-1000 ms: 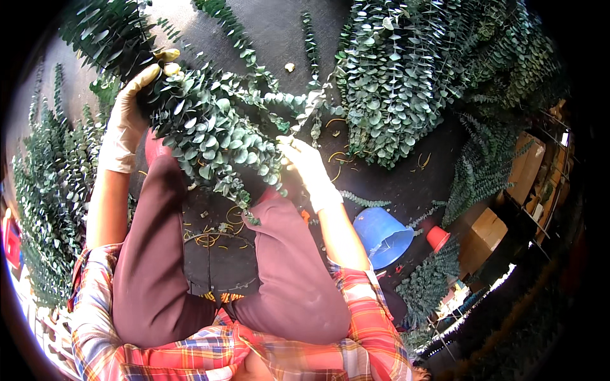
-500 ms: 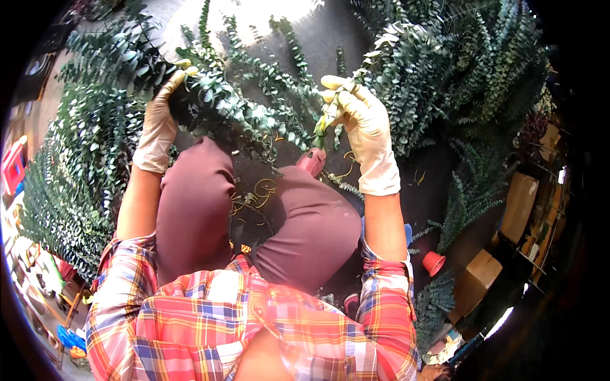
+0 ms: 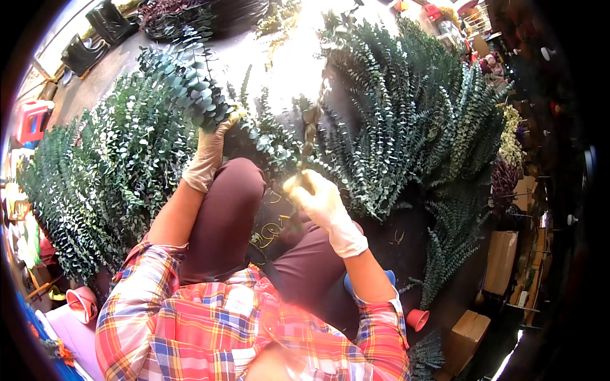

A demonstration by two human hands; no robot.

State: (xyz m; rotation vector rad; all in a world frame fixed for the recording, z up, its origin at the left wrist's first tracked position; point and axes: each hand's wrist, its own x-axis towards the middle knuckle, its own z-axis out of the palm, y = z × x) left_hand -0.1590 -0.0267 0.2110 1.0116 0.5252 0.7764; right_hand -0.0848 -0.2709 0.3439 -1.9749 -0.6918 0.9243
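Observation:
My left hand (image 3: 211, 151), in a pale glove, is closed round the stems of a bunch of eucalyptus (image 3: 194, 89) whose round grey-green leaves point up and away. My right hand (image 3: 323, 200), gloved too, is pinched above my right knee. From its fingertips a thin eucalyptus sprig (image 3: 309, 130) rises, smeared by motion. More leafy eucalyptus stems (image 3: 273, 146) lie on the dark floor between the hands, beyond my bent knees.
Large eucalyptus heaps stand at left (image 3: 108, 165) and right (image 3: 406, 120). Yellowish ties (image 3: 268, 236) lie between my legs. A small red pot (image 3: 417, 319) and cardboard boxes (image 3: 501, 261) are at right, a purple bucket (image 3: 73, 333) lower left, black containers (image 3: 82, 56) far left.
My view has tilted up and shifted. My right hand has moved down and inward toward my knee with a sprig. The left still grips its bunch, now held more upright.

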